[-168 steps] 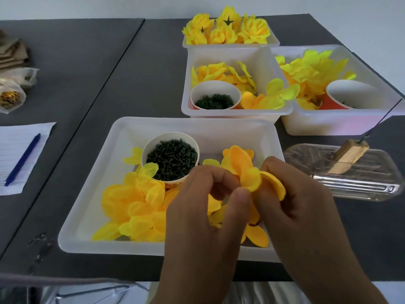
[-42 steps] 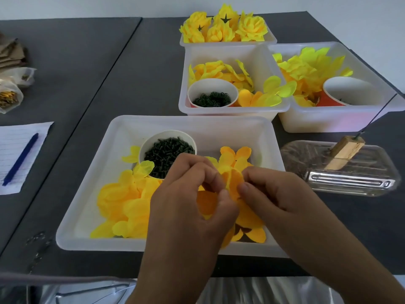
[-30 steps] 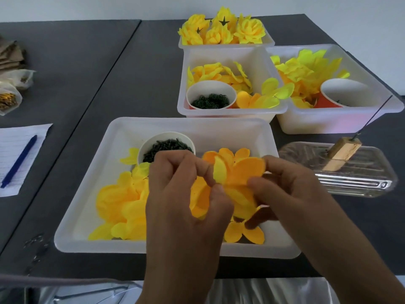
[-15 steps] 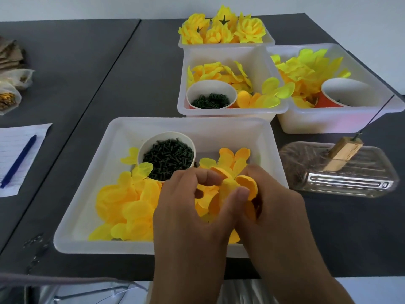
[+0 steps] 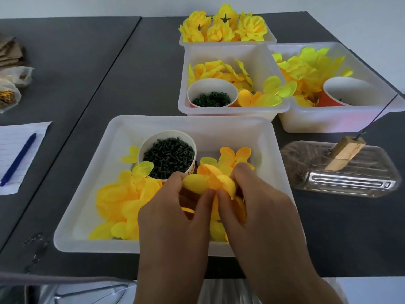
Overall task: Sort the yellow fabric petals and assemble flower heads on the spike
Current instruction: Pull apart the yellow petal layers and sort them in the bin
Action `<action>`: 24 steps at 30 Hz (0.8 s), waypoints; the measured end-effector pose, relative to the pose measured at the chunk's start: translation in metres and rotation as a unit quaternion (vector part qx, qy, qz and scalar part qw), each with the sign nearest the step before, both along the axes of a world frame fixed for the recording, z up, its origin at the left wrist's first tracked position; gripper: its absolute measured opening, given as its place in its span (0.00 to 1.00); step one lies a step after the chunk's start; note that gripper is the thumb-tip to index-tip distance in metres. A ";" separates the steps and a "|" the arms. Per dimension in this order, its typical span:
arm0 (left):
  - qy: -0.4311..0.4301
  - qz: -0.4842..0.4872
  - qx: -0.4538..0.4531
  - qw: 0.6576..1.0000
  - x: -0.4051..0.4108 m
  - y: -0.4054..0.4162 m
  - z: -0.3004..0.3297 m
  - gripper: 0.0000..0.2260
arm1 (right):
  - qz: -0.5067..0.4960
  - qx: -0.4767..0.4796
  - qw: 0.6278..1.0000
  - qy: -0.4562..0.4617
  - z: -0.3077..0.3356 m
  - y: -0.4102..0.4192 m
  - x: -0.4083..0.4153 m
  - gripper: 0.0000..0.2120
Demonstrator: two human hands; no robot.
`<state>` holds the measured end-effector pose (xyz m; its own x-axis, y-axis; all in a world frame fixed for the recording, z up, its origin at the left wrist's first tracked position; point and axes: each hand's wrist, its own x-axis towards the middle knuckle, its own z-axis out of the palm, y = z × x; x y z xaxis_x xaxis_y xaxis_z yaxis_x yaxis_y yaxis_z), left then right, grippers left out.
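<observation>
I have both hands, left hand (image 5: pixel 175 216) and right hand (image 5: pixel 252 207), pinched on a petal cluster (image 5: pixel 210 183) over the near tray (image 5: pixel 72 220), fingertips meeting to separate layers, I judge. The spike (image 5: pixel 377 116) waits at two o'clock, untouched.

there is only one view, from the camera on my head, looking forward and down across the dark table (image 5: pixel 153 69). it sits close above my left hand (image 5: pixel 175 216) and right hand (image 5: pixel 258 207), low in the frame over the nearest white tray (image 5: pixel 83 207). the farther bins (image 5: pixel 228 110) lie higher in the frame, toward the wall.
</observation>
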<state>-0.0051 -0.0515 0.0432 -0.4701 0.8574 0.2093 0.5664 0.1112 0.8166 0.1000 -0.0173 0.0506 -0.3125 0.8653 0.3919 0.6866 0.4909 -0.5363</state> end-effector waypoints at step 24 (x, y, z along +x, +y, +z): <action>-0.057 -0.014 0.016 0.998 -0.014 -0.003 0.024 0.10 | -0.058 -0.092 0.990 0.091 0.018 0.034 0.042 0.11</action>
<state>-0.0195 -0.0548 0.0667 -0.4682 0.8643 0.1839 0.4726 0.0691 0.8785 0.1417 0.0162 0.0686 -0.1454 0.9532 0.2652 0.6170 0.2969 -0.7288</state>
